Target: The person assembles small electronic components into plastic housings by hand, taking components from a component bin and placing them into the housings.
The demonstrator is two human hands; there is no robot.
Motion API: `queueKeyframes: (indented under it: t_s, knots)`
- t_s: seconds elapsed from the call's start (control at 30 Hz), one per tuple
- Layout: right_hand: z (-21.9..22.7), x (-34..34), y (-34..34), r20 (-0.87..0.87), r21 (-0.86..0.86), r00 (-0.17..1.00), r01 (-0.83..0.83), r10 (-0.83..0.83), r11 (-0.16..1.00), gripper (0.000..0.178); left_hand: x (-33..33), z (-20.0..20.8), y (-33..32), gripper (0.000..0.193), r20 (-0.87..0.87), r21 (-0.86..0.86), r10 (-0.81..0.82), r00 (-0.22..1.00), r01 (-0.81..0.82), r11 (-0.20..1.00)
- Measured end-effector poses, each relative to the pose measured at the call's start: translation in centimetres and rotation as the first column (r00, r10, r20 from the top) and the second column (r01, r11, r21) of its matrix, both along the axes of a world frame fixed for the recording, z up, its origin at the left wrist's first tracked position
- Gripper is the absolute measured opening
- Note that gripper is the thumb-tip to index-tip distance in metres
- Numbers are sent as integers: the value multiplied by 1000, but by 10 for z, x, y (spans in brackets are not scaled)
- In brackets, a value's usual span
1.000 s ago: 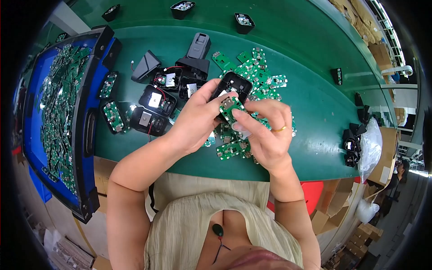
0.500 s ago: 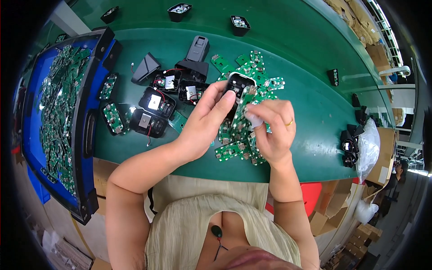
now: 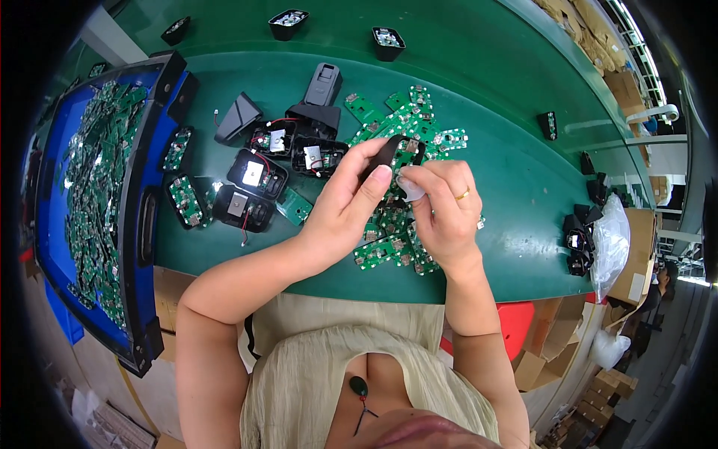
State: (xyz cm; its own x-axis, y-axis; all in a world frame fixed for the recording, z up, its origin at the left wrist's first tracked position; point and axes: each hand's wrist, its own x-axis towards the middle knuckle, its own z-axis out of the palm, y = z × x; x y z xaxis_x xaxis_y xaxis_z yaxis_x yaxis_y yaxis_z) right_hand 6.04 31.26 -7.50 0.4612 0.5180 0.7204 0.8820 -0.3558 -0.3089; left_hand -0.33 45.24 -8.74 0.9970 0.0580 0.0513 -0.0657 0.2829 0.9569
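My left hand [image 3: 345, 202] is closed around a black plastic housing [image 3: 387, 156], its thumb along the near side. A green circuit board [image 3: 410, 149] lies in the housing's open face. My right hand [image 3: 447, 206] pinches at the lower end of that board, something white and thin, like a finger cover, at its fingertips. Those fingertips partly hide the board's near end. Beneath and beyond both hands, loose green circuit boards [image 3: 381, 251] lie in a heap on the green table [image 3: 516, 224]. To the left stand several open black housings [image 3: 250, 173] with red wires and silvery blocks inside.
A blue crate with a black frame [image 3: 153, 202], full of circuit boards, stands at the left. Two housings with boards [image 3: 187, 200] lie beside it. Filled housings [image 3: 388, 43] sit on the far ledge. A clear plastic bag [image 3: 612, 247] and black parts [image 3: 578, 239] lie at the right edge.
The circuit board, tilted out above the housing before, now sits down in it. My left hand has turned the housing, and my right hand has shifted slightly left.
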Motion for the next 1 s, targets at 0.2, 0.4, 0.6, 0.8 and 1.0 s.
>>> queueKeyframes:
  t_s: [0.2,0.4,0.6,0.8,1.0]
  knots:
    - [1,-3,-4,47,-60,999,25,-22,998,29,6,-3,-8,32,42,-13,98,994,-98,995]
    - [-13,-14,10,-711,402,597,-88,372,911,44,2,4,5,26,58,19,145,988,-147,989]
    - [-17,-15,9,-612,500,657,-111,441,859,40,-2,2,0,27,180,212,149,972,-186,959]
    - [-21,-15,10,-665,642,414,-107,621,759,41,-4,3,2,28,220,221,155,963,-204,954]
    - [-22,-23,16,-599,595,550,-179,582,783,42,-7,7,2,26,270,293,154,950,-234,927]
